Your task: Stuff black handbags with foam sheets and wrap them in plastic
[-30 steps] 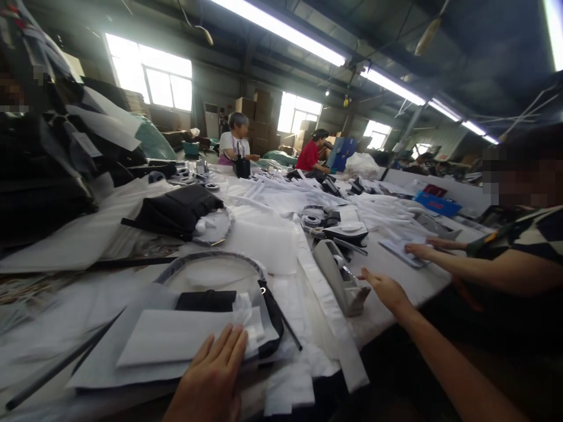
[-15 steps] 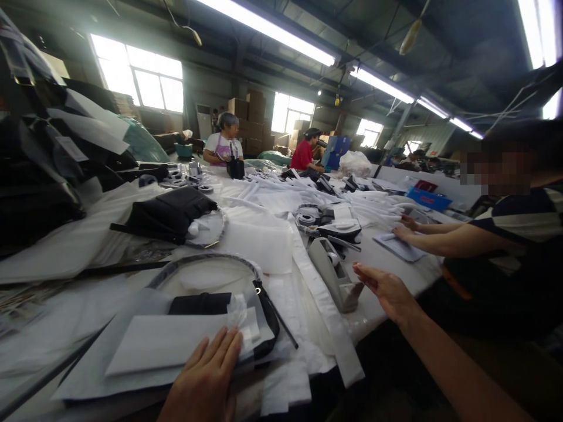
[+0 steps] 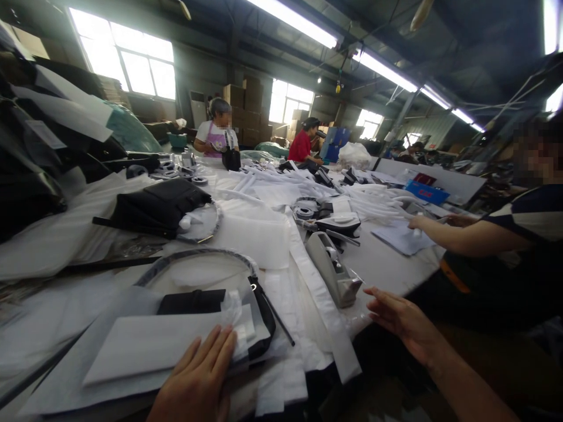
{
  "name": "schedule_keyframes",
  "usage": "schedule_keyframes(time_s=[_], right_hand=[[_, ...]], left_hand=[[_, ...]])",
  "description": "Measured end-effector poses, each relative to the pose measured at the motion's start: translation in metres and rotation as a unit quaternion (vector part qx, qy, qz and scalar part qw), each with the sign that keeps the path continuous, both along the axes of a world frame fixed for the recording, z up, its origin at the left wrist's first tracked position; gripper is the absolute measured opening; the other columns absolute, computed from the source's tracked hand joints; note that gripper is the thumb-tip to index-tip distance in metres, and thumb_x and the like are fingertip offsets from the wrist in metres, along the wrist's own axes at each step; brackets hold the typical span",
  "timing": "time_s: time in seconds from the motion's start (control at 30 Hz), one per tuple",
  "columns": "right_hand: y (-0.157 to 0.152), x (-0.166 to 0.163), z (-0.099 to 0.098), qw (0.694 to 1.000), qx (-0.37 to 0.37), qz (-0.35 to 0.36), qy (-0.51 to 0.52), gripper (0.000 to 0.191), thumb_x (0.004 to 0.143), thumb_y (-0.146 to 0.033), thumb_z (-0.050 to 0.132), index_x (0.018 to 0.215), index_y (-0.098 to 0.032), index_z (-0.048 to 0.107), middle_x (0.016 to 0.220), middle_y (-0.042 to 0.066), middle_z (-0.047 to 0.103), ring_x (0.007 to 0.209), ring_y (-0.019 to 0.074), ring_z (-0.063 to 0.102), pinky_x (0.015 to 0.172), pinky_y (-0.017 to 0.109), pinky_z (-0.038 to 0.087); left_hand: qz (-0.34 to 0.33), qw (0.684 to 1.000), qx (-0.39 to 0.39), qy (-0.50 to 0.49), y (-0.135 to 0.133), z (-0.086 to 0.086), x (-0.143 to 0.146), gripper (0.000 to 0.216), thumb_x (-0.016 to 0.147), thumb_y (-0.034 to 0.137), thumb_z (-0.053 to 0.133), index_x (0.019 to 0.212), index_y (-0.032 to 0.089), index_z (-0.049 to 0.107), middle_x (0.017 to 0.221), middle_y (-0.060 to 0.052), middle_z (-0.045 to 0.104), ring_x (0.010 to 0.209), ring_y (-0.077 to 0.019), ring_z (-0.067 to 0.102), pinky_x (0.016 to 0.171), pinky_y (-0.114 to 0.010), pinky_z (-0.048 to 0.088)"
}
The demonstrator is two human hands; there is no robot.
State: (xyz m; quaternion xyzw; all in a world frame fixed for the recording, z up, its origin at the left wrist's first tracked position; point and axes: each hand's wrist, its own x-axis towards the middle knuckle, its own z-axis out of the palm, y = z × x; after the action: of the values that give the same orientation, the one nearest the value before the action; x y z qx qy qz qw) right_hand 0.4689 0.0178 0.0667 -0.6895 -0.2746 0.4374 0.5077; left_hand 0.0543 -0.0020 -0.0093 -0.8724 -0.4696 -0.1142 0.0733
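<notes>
My left hand (image 3: 200, 372) lies flat, fingers stretched out, on a folded white packing sheet (image 3: 141, 346). Under that sheet is a black handbag (image 3: 263, 328), mostly covered; its wrapped handle (image 3: 197, 252) arches behind. A small black pouch-like piece (image 3: 193, 302) and clear crinkled plastic (image 3: 233, 305) lie by the sheet's far edge. To the right, a grey tape dispenser (image 3: 329, 269) stands on the table. Just off its near end, my right hand (image 3: 402, 322) hovers with fingers extended and partly apart; I see nothing held in it.
Another black bag (image 3: 158, 205) lies behind on the left. Long white foam strips (image 3: 321, 293) run beside the dispenser. A co-worker's arm (image 3: 457, 234) reaches over white sheets (image 3: 402, 236) at right. Two people sit across the table, beyond heaped packing material.
My right hand has shifted slightly down and right, beside the dispenser's near end. My left hand stays on the sheet. The co-worker at right has moved their hands over the white sheets.
</notes>
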Motion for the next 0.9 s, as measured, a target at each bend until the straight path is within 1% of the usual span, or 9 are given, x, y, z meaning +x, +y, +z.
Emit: schedule_keyframes(time_s=[0.27, 0.47, 0.53, 0.6, 0.63, 0.73, 0.77, 0.83, 0.9], right_hand=[[0.002, 0.001, -0.050, 0.985, 0.057, 0.022, -0.162, 0.046, 0.072, -0.058, 0.073, 0.097, -0.020, 0.077, 0.065, -0.002, 0.064, 0.051, 0.0122, 0.057, 0.052, 0.026, 0.051], [0.004, 0.026, -0.037, 0.933, 0.020, 0.053, -0.355, 0.034, 0.073, -0.053, 0.074, 0.083, -0.021, 0.080, 0.056, -0.001, 0.065, 0.046, 0.0156, 0.055, 0.051, 0.029, 0.044], [-0.004, 0.031, -0.026, 0.910, 0.008, 0.069, -0.408, 0.026, 0.075, -0.047, 0.071, 0.085, -0.024, 0.081, 0.066, 0.001, 0.072, 0.051, 0.0184, 0.060, 0.054, 0.030, 0.046], [-0.014, 0.031, -0.013, 0.850, 0.024, 0.107, -0.515, 0.023, 0.081, -0.037, 0.064, 0.095, -0.029, 0.080, 0.085, 0.003, 0.077, 0.062, 0.0204, 0.066, 0.058, 0.030, 0.047], [-0.019, 0.030, -0.004, 0.797, 0.044, 0.139, -0.586, 0.027, 0.083, -0.030, 0.059, 0.102, -0.030, 0.079, 0.091, 0.003, 0.077, 0.067, 0.0207, 0.067, 0.060, 0.029, 0.047], [-0.028, 0.018, 0.025, 0.596, 0.146, 0.254, -0.747, 0.044, 0.085, -0.012, 0.048, 0.115, -0.030, 0.073, 0.093, 0.004, 0.077, 0.073, 0.0200, 0.070, 0.064, 0.029, 0.050], [-0.029, 0.011, 0.034, 0.551, 0.184, 0.284, -0.763, 0.047, 0.085, -0.008, 0.048, 0.118, -0.030, 0.072, 0.093, 0.004, 0.077, 0.075, 0.0197, 0.070, 0.068, 0.029, 0.051], [-0.026, -0.007, 0.051, 0.498, 0.247, 0.335, -0.761, 0.049, 0.088, -0.006, 0.047, 0.124, -0.031, 0.068, 0.099, 0.004, 0.077, 0.082, 0.0192, 0.071, 0.076, 0.030, 0.052], [-0.019, -0.032, 0.062, 0.474, 0.282, 0.389, -0.738, 0.049, 0.092, -0.007, 0.046, 0.130, -0.033, 0.063, 0.100, 0.003, 0.077, 0.083, 0.0181, 0.071, 0.078, 0.030, 0.051]], left_hand=[[-0.002, 1.000, -0.001, -0.022, -0.001, -0.004, -0.002, 0.075, 0.069, 0.011, 0.049, 0.143, 0.019, 0.048, 0.149, -0.002, 0.047, 0.134, -0.0240, 0.050, 0.110, -0.039, 0.045], [-0.005, 0.999, 0.016, -0.031, -0.001, -0.005, 0.000, 0.074, 0.069, 0.011, 0.048, 0.142, 0.017, 0.048, 0.148, -0.003, 0.048, 0.133, -0.0243, 0.051, 0.109, -0.040, 0.046], [-0.007, 0.999, 0.024, -0.034, 0.000, -0.006, 0.000, 0.074, 0.069, 0.011, 0.048, 0.142, 0.017, 0.048, 0.148, -0.004, 0.049, 0.133, -0.0243, 0.052, 0.108, -0.041, 0.047], [-0.007, 0.999, 0.028, -0.039, 0.000, -0.007, 0.001, 0.073, 0.069, 0.011, 0.048, 0.142, 0.016, 0.048, 0.148, -0.004, 0.049, 0.133, -0.0241, 0.052, 0.108, -0.041, 0.047], [-0.008, 0.999, 0.027, -0.043, 0.000, -0.008, 0.001, 0.073, 0.069, 0.011, 0.048, 0.142, 0.017, 0.049, 0.148, -0.005, 0.049, 0.133, -0.0242, 0.052, 0.108, -0.041, 0.047], [-0.006, 0.998, 0.017, -0.060, -0.001, -0.008, 0.002, 0.072, 0.069, 0.012, 0.049, 0.141, 0.017, 0.050, 0.148, -0.005, 0.048, 0.133, -0.0249, 0.052, 0.109, -0.042, 0.046], [-0.005, 0.998, 0.013, -0.066, -0.001, -0.008, 0.002, 0.073, 0.069, 0.012, 0.049, 0.141, 0.017, 0.050, 0.148, -0.006, 0.048, 0.133, -0.0253, 0.051, 0.109, -0.042, 0.046], [-0.003, 0.997, 0.000, -0.076, -0.002, -0.006, 0.003, 0.073, 0.068, 0.011, 0.049, 0.141, 0.016, 0.050, 0.149, -0.006, 0.047, 0.134, -0.0263, 0.051, 0.109, -0.043, 0.046], [0.001, 0.997, -0.024, -0.079, -0.003, -0.002, 0.005, 0.074, 0.067, 0.010, 0.048, 0.141, 0.015, 0.050, 0.149, -0.008, 0.046, 0.134, -0.0271, 0.049, 0.110, -0.045, 0.045]])
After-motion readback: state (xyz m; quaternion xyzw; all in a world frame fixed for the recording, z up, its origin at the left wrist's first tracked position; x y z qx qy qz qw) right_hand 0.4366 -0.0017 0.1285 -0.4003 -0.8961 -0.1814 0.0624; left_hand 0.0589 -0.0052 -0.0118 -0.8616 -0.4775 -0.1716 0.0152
